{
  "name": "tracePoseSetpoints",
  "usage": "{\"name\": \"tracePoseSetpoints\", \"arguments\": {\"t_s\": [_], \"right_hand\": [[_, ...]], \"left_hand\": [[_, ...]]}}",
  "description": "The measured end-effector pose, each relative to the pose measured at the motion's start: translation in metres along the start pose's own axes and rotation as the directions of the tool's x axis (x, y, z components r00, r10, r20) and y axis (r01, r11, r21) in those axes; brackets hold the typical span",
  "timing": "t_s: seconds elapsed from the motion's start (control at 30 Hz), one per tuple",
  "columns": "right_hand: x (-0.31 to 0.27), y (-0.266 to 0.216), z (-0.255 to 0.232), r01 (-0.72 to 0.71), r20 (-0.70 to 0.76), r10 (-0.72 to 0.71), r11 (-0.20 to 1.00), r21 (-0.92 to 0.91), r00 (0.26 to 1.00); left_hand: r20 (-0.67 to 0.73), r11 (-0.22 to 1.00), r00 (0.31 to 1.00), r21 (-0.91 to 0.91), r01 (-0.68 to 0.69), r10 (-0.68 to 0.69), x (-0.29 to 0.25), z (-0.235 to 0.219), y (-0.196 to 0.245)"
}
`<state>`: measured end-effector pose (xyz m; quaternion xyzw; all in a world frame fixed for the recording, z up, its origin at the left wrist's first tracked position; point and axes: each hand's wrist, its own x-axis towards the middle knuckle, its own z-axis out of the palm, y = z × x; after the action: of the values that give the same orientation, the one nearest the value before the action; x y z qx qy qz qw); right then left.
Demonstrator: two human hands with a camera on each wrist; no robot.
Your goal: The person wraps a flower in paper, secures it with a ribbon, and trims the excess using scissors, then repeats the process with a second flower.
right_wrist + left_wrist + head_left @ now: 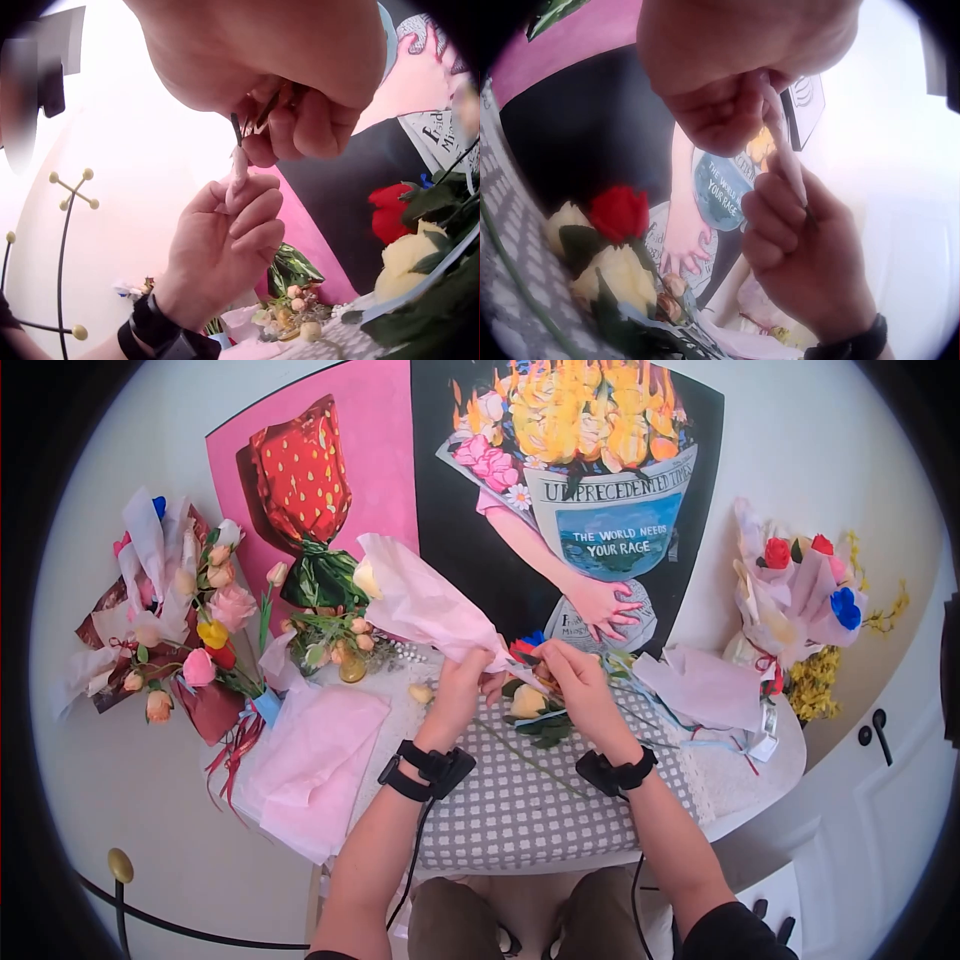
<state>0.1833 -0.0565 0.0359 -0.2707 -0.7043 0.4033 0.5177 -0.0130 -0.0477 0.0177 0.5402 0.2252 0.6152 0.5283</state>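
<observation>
A cone of pale pink wrapping paper [430, 598] points up and left, with a cream flower [367, 578] at its wide end. My left hand [466, 685] grips its narrow, twisted end, fingers curled round the paper. Close beside it, my right hand [580, 688] pinches the bottom, where thin dark stem ends [235, 129] poke out of the twisted paper [237, 169]. Both hands are raised over the table. Beneath and near the right hand lie a cream rose [619, 281] and a red rose [620, 214] with green leaves.
Pink paper sheets [320, 760] lie at the left, more paper [700, 685] at the right with ribbons. Bouquets stand at the left [200, 610] and right [790, 595]. A loose green stem [530, 760] crosses the grey checked cloth [500, 820]. Paintings [440, 480] back the table.
</observation>
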Motion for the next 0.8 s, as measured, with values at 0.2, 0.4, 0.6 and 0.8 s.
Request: {"name": "tracePoseSetpoints", "arguments": {"t_s": [0.2, 0.4, 0.6, 0.8], "right_hand": [[0.000, 0.000, 0.001, -0.196, 0.128, 0.174, 0.962, 0.192, 0.976], [0.000, -0.002, -0.003, -0.193, 0.168, 0.160, 0.960, 0.204, 0.973], [-0.002, -0.008, 0.000, -0.110, 0.125, 0.090, 0.980, 0.164, 0.988], [-0.001, 0.000, -0.001, -0.099, 0.127, 0.077, 0.979, 0.180, 0.989]], "left_hand": [[-0.005, 1.000, 1.000, 0.012, -0.018, 0.018, -0.001, 0.000, 0.004], [0.004, 0.998, 1.000, 0.061, -0.013, 0.013, -0.002, 0.001, 0.004], [-0.055, 0.995, 0.998, 0.094, 0.018, -0.013, -0.001, -0.003, -0.002], [-0.079, 0.999, 0.997, 0.034, -0.003, 0.006, -0.003, 0.004, 0.004]]}}
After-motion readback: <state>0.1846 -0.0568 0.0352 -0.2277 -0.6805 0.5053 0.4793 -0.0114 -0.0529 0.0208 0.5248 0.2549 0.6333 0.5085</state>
